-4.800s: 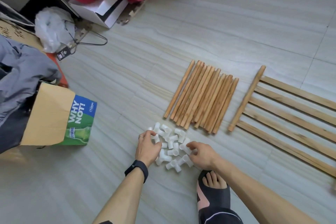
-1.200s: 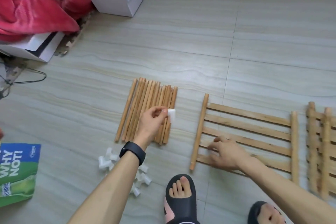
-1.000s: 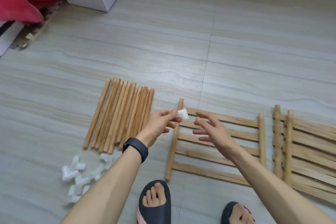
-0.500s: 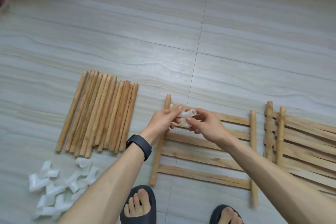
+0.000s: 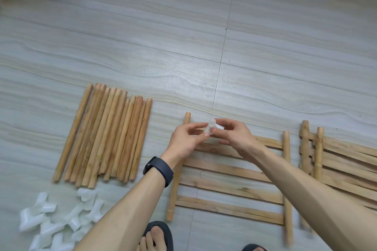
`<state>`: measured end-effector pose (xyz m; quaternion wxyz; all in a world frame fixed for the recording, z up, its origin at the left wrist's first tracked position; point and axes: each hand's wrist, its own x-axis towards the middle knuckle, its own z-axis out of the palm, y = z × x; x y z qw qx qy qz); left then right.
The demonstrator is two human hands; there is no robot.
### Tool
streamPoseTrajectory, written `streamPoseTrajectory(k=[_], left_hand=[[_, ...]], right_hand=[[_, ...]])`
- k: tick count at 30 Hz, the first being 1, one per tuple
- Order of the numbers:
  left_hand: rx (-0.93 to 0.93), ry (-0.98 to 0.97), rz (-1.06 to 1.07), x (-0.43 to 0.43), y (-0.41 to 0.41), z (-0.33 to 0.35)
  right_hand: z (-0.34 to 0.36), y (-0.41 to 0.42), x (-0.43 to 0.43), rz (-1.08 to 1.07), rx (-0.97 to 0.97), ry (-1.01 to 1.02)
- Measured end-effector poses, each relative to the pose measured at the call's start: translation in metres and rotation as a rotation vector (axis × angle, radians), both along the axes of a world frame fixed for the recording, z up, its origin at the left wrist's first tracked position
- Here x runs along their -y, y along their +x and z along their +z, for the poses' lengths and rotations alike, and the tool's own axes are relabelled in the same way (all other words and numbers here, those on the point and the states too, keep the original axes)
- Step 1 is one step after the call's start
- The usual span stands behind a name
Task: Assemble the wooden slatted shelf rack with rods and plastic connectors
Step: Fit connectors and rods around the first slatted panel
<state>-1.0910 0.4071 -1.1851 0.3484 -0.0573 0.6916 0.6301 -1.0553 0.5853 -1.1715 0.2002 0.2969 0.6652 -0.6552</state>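
Two hands (image 5: 184, 141) (image 5: 234, 136), one held connector (image 5: 212, 126)

A person's left hand (image 5: 184, 141) and right hand (image 5: 234, 134) together pinch a white plastic connector (image 5: 213, 127) above a wooden slatted panel (image 5: 228, 171) on the tiled floor (image 5: 204, 47). Loose wooden rods (image 5: 104, 138) lie left; more white connectors (image 5: 59, 222) sit bottom left.
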Motion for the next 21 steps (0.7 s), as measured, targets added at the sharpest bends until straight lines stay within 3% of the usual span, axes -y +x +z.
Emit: streamPoseTrajectory(k=[3, 6, 11, 15, 21], left_hand=[[-0.118, -0.092, 0.010, 0.002, -0.006, -0.006], [-0.307, -0.397, 0.095, 0.008, -0.012, -0.017], [-0.506, -0.712, -0.147, 0.017, -0.014, -0.036], [-0.683, -0.829, -0.134, 0.014, 0.001, -0.045], [-0.751, -0.833, -0.055, 0.010, 0.005, -0.049]], right_hand=[[-0.001, -0.016, -0.003, 0.063, -0.047, 0.075], [-0.007, -0.036, -0.007, 0.163, -0.089, 0.233], [-0.019, -0.070, -0.003, 0.149, -0.152, 0.375], [-0.030, -0.081, 0.022, 0.156, -0.206, 0.389], [-0.041, -0.081, 0.032, 0.218, -0.245, 0.441]])
